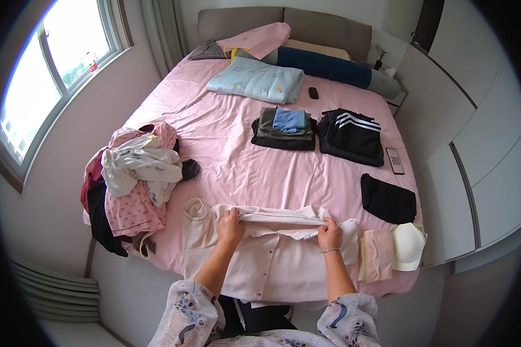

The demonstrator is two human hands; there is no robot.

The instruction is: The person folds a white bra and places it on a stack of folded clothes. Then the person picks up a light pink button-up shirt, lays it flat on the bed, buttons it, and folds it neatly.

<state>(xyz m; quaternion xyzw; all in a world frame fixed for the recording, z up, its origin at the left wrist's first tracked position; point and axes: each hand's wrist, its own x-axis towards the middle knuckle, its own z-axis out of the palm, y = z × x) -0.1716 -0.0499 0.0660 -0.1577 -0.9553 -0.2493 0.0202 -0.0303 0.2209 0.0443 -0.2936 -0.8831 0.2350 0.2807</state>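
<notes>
Shirt (286, 260) lies under left grip (230, 226) and right grip (330, 234), collar (283, 218) between.

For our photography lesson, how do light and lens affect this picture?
Head view: the window is mostly washed out to white; edges of the wardrobe bow; black fills the corners; left hand, right hand and pale shirt look fairly sharp.

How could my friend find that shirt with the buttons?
Find the big, pink-sheeted bed. At its near edge, the left hand and right hand hold a pale pinkish-beige, collared shirt. Unlike the multicoloured clothes heap to its left, it lies spread out, with small buttons down its front.
</notes>
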